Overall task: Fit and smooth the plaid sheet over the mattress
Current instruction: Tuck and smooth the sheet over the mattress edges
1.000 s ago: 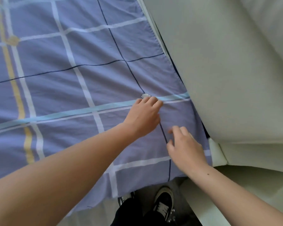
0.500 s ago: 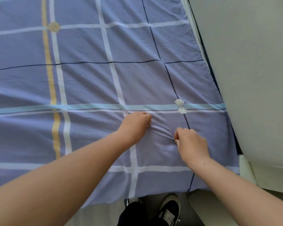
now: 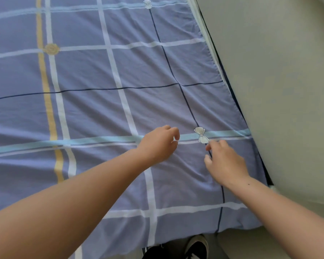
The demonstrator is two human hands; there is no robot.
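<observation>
Two bare hands hover close together low over a periwinkle-blue plaid cotton sheet (image 3: 101,109) crossed by white, pale-blue, navy and yellow stripes. The sheet lies spread across the bed and fills most of the view. Its near edge drops over the front, and its right edge runs along a pale grey-white surface (image 3: 279,90).

The left hand (image 3: 158,144) sits over the pale-blue stripe with its fingers loosely curled, a small gap between thumb and forefinger, holding nothing. The right hand (image 3: 225,163) is just right of it, fingers relaxed and slightly parted, their tips beside a small white printed bow (image 3: 201,135). Whether either hand touches the cloth I cannot tell.

Soft creases fan out around both hands. A black-and-white shoe (image 3: 197,247) shows below the near edge.
</observation>
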